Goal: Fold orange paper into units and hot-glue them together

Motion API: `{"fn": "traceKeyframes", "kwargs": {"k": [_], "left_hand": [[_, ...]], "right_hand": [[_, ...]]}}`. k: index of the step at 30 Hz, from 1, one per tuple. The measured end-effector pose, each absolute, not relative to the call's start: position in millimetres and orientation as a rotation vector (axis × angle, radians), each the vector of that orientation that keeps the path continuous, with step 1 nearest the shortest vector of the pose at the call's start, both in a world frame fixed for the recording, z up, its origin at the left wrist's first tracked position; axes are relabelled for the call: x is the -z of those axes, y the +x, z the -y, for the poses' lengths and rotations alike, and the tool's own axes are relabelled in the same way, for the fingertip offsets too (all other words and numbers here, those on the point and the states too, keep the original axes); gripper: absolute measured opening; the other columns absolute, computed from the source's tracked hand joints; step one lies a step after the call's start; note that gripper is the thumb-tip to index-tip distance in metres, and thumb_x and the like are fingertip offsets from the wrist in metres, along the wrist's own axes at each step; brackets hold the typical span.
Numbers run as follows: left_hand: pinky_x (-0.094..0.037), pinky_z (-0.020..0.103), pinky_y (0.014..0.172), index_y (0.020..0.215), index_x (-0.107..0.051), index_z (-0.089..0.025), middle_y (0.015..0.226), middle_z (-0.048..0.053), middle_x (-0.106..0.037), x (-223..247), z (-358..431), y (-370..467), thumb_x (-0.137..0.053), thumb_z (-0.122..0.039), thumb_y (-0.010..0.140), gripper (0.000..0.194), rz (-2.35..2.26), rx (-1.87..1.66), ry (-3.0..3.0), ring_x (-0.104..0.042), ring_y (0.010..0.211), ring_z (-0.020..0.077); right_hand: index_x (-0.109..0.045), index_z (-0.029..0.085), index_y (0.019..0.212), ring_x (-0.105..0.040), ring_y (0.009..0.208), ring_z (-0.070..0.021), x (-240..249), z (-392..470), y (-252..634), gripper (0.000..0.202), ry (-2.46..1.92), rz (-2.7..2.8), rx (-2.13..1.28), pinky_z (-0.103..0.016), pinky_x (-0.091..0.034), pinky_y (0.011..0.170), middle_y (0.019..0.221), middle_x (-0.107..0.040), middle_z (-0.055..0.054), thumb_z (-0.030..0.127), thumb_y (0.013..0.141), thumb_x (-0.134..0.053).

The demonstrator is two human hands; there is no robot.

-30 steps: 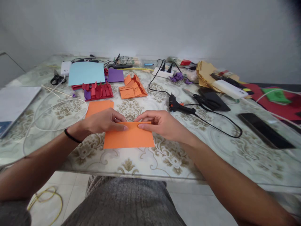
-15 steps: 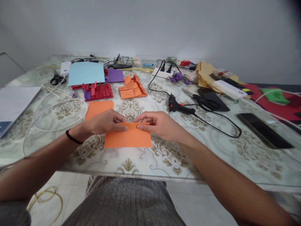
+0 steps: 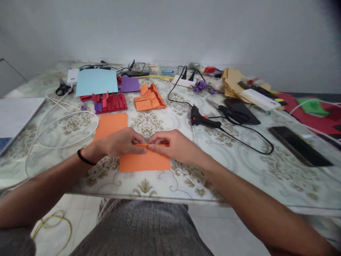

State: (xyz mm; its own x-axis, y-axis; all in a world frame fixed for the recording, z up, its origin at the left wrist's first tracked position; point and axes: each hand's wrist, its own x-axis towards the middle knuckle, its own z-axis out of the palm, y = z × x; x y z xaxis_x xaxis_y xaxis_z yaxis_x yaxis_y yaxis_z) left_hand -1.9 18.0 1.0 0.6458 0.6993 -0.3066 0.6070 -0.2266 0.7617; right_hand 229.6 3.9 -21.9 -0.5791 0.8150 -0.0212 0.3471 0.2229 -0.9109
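Both hands pinch the far edge of an orange sheet of paper [image 3: 145, 162] that is angled up from the patterned tabletop. My left hand [image 3: 125, 142] has its thumb on the near face and its fingers curled behind the edge. Close beside it, my right hand [image 3: 173, 144] grips the same edge, thumb in front. The far edge appears bent or folded over between the fingers; the fingers partly hide it. Behind my left hand lies more orange paper [image 3: 113, 124]. Folded orange paper pieces [image 3: 149, 99] rest farther back.
A black glue gun [image 3: 204, 119] with a looping cord lies right of my hands, beside black-handled scissors [image 3: 233, 113]. A dark phone [image 3: 299, 145] is at the right. Folded red paper [image 3: 114, 103] and a light blue sheet [image 3: 97, 82] sit back left. A white cable [image 3: 68, 115] loops at left.
Both hands and the orange sheet have come slightly nearer to me. My hands have moved closer together along the sheet's far edge.
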Motion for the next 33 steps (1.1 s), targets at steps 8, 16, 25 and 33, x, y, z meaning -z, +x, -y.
{"fn": "traceKeyframes", "kwargs": {"k": [8, 16, 25, 33], "left_hand": [[-0.017, 0.025, 0.049, 0.065, -0.058, -0.016, 0.056, -0.007, -0.029, -2, -17, 0, -0.065, -0.04, 0.085, 0.033, -0.991, -0.104, 1.911, -0.025, 0.053, 0.0081], [-0.019, 0.024, 0.048, 0.062, -0.059, -0.015, 0.055, -0.006, -0.037, -1, -26, -8, -0.071, -0.044, 0.081, 0.036, -1.043, -0.098, 1.859, -0.03, 0.053, 0.0082], [-0.022, 0.023, 0.047, 0.067, -0.065, -0.015, 0.057, -0.005, -0.044, -3, -29, -11, -0.071, -0.045, 0.081, 0.034, -1.076, -0.055, 1.816, -0.035, 0.052, 0.0087], [-0.019, 0.024, 0.047, 0.063, -0.059, -0.016, 0.056, -0.006, -0.037, -1, -28, -9, -0.07, -0.045, 0.081, 0.036, -1.095, -0.072, 1.855, -0.029, 0.053, 0.0084]], "right_hand": [[-0.073, 0.016, 0.084, -0.051, 0.059, -0.0105, 18, 0, 226, 0.022, -1.097, 2.027, -1.327, -0.025, -0.035, 0.056, 0.068, -0.068, 0.0, 0.036, 0.09, -0.07], [-0.074, 0.016, 0.082, -0.059, 0.057, -0.012, 19, -16, 243, 0.025, -1.161, 1.965, -1.451, -0.025, -0.043, 0.054, 0.067, -0.07, -0.001, 0.041, 0.085, -0.074], [-0.073, 0.017, 0.081, -0.071, 0.06, -0.0154, 15, -21, 253, 0.025, -1.157, 1.904, -1.572, -0.027, -0.056, 0.061, 0.068, -0.075, -0.003, 0.042, 0.081, -0.08], [-0.072, 0.017, 0.088, -0.061, 0.062, -0.0126, 20, -19, 248, 0.023, -1.094, 2.057, -1.33, -0.025, -0.042, 0.058, 0.069, -0.07, -0.001, 0.04, 0.09, -0.071]]}}
